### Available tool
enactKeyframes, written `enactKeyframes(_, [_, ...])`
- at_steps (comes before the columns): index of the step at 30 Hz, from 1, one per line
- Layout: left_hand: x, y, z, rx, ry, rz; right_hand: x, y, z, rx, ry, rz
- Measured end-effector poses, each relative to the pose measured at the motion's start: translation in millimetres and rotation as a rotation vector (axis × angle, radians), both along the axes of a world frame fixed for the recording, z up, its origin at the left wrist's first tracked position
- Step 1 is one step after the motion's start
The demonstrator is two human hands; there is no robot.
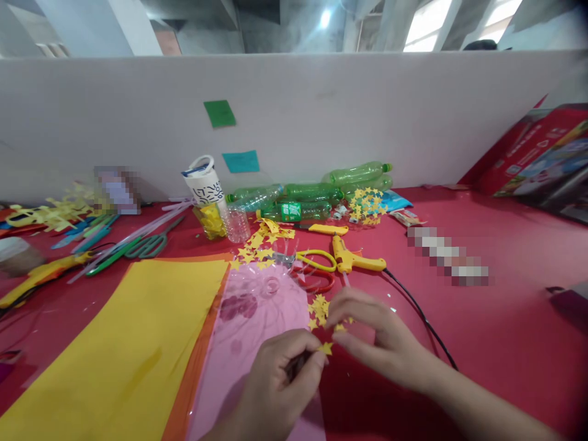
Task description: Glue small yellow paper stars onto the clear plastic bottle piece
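Observation:
Between thumb and forefinger my left hand [287, 380] pinches a small yellow paper star [326, 348]. Just to its right, my right hand [381, 337] hangs with thumb and fingers apart, holding nothing. Behind my fingers a loose pile of yellow stars [318, 309] lies on the red table. A pink sheet [257, 331] with clear plastic on it is under and left of my left hand. Beyond the pile are yellow-handled scissors [321, 260], red-handled scissors [321, 282] and a yellow glue gun [351, 256].
Yellow paper sheets [114, 331] cover the left front. Green plastic bottles [312, 193] lie along the partition [294, 110], beside a white patterned cup [204, 187]. The glue gun's black cable [425, 318] curves along the right. A red box [537, 153] stands at the far right.

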State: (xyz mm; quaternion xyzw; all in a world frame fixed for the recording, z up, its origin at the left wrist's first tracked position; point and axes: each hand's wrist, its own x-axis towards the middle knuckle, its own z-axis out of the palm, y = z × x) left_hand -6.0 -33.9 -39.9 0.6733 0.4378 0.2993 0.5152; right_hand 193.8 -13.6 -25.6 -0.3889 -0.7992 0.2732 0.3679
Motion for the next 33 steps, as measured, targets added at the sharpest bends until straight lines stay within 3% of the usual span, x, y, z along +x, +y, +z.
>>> enactKeyframes(3, [-9, 5, 18.8, 0.086, -0.017, 0.045, 28, 29, -4.5, 0.134, -0.424, -0.39])
enactKeyframes(4, [-12, 8, 26.7, 0.101, -0.027, 0.068, 37, 40, -8.3, 0.133, -0.635, -0.477])
enactKeyframes(5, [-15, 12, 34.6, 0.111, -0.047, 0.1, 44, 51, -13.0, 0.12, -0.696, -0.502])
enactKeyframes(8, [-22, 21, 53.2, 0.082, -0.107, 0.239, 55, 75, -30.4, 0.103, -0.751, -0.504])
enactKeyframes(10, [-23, 26, 56.6, 0.042, -0.158, 0.301, 55, 84, -41.3, 0.099, -0.739, -0.505])
enactKeyframes(13, [-24, 29, 48.9, -0.007, -0.213, 0.312, 56, 90, -48.4, 0.107, -0.661, -0.521])
enactKeyframes(17, [-26, 30, 37.4, 0.02, -0.188, 0.305, 58, 82, -32.8, 0.118, -0.477, -0.562])
enactKeyframes(21, [-30, 32, 38.3, 0.155, -0.086, 0.334, 38, 48, -7.8, 0.073, -0.286, -0.456])
enactKeyframes(23, [-32, 34, 38.8, 0.229, -0.019, 0.356, 23, 28, -2.3, -0.095, 0.007, -0.23])
enactKeyframes(26, [-33, 37, 36.7, 0.302, 0.06, 0.376, 7, 5, -2.8, -0.169, 0.232, -0.07])
enactKeyframes(33, [-29, 35, 31.4, 0.385, 0.159, 0.342, 2, -2, -5.4, -0.084, 0.171, 0.011])
